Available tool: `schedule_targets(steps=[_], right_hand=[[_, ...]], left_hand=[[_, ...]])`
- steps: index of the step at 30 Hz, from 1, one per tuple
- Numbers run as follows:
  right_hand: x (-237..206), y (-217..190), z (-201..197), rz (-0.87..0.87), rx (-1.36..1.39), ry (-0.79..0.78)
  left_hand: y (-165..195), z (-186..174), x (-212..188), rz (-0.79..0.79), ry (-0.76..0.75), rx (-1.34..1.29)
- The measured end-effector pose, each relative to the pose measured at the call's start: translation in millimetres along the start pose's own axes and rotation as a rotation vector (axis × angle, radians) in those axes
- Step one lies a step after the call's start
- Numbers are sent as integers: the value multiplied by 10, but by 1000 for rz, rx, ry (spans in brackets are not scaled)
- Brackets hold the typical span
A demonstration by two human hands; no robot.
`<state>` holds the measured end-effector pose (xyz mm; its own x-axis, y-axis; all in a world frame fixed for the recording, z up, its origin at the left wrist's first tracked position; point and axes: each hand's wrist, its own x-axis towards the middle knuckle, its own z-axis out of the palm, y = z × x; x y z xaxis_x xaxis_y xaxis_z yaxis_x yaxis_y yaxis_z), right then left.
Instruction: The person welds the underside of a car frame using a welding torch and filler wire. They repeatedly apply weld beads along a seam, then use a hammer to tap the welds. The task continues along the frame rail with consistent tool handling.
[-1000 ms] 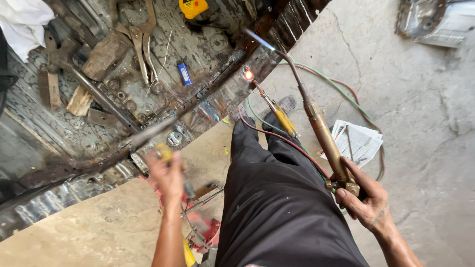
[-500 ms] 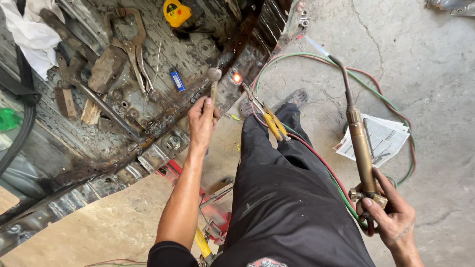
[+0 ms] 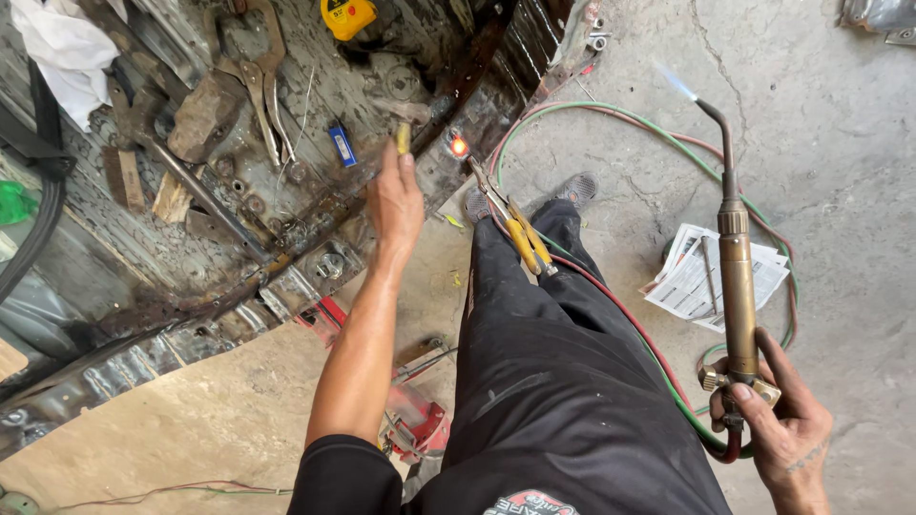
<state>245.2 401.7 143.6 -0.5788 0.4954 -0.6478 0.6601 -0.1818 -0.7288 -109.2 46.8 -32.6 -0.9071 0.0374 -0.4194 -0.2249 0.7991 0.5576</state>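
My left hand (image 3: 396, 195) is stretched forward and grips the handle of a small hammer (image 3: 402, 116), whose head sits over the rusty sheet-metal floor panel (image 3: 286, 219). A glowing orange spot (image 3: 460, 146) shows on the panel's edge just right of the hammer. Locking pliers with yellow handles (image 3: 515, 224) are clamped at that edge. My right hand (image 3: 782, 424) holds a brass gas torch (image 3: 737, 277) upright, away to the right; a pale blue flame (image 3: 674, 81) burns at its tip. Red and green hoses (image 3: 658, 367) run from the torch.
On the panel lie large locking clamps (image 3: 258, 81), a yellow tape measure (image 3: 347, 16), a blue lighter (image 3: 341, 146), a white rag (image 3: 62, 48) and wood scraps. Papers with a rod (image 3: 711, 277) lie on the concrete floor. A red tool (image 3: 410, 420) sits by my legs.
My left hand has reached further forward with the hammer toward the glowing spot. My right hand has swung the torch out to the right, upright.
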Motion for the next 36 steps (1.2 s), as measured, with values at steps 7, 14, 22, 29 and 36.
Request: schedule_targets(steps=[7,14,22,29,36], right_hand=[[55,33,-1,-39,-15,11],[-20,-19,43,-23,-6,24],[-36,-78,122,-45,46,11],[22,-117,130,-57,24,8],[24,-73,142,-49,85,12]], left_hand=[[60,-17,97,191,0,195],[68,69,-50,176,33,164],[-14,46,-13,337,134,128],[106,107,-29,263,21,287],[-24,-50,-18,398,162,214]])
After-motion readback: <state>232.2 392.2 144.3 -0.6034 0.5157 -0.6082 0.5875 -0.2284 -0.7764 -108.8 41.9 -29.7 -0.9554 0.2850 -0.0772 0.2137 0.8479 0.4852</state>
